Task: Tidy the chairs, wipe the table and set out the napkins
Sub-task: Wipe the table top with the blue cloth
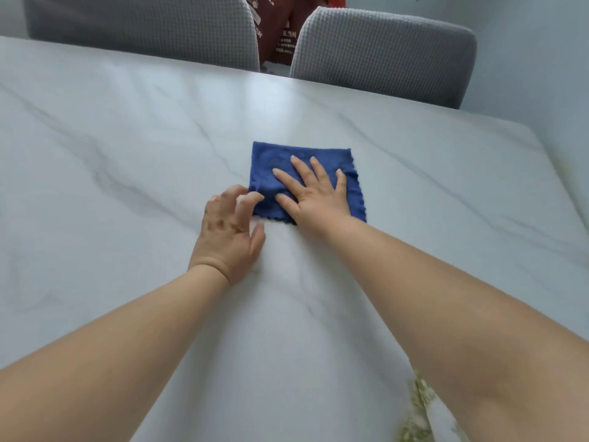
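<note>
Cloth (306, 181), blue and folded square, lies mid-bench under our right hand (314, 194), which presses flat with fingers spread wide. Our left hand (231, 228) has curled fingers touching its near-left edge, gripping nothing. We judge it soft, light and limp; better to pinch a corner. The bench (127, 154) looks smooth. Two chairs (382, 49) stand behind.

Blue cloth (306, 181) lay folded flat, approx. square, mid white marbled desk (127, 154); two grey chairs (382, 52) sat at far edge.
</note>
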Demonstrator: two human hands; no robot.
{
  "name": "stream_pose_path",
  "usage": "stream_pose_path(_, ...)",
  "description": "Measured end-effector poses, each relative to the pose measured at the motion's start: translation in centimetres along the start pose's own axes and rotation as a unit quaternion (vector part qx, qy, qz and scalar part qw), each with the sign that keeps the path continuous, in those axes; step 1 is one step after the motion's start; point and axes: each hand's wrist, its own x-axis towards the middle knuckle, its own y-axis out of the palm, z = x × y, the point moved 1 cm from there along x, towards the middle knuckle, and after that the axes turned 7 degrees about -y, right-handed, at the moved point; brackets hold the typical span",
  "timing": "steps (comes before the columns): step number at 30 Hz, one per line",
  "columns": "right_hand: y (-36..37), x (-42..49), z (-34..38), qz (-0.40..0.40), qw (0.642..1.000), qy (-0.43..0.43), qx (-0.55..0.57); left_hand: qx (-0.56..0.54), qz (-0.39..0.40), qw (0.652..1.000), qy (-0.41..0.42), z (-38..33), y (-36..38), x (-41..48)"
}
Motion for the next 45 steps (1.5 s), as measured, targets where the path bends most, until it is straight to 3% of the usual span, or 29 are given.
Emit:
stream_pose_path(10,-5.3,16.2,-2.6,-0.033,0.999,0.034,-0.02,0.112,-0.013,0.993,0.039,0.7,1.1,0.6)
stream_pose_path(19,-6.2,19.3,-2.8,-0.041,0.998,0.054,-0.017,0.133,0.004,0.991,0.027,0.6,1.1,0.4)
stream_pose_path(27,-2.7,9.2,-0.4,-0.023,0.999,0.045,-0.017,0.039,-0.012,0.999,0.009,0.2,0.5,0.5)
stream_pose_path(33,0.6,-0.5,3.8,0.004,0.999,0.05,0.003,-0.121,-0.018,0.992,-0.008,0.1,-1.6,-0.2)
stream_pose_path(37,2.6,-6.5,7.2,0.025,0.999,0.037,0.012,-0.191,-0.019,0.974,-0.117,-0.3,-4.9,-2.4)
stream_pose_path(45,6.8,-19.5,13.6,0.07,0.996,-0.026,0.044,-0.106,0.112,0.941,-0.302,0.6,-7.5,-13.4)
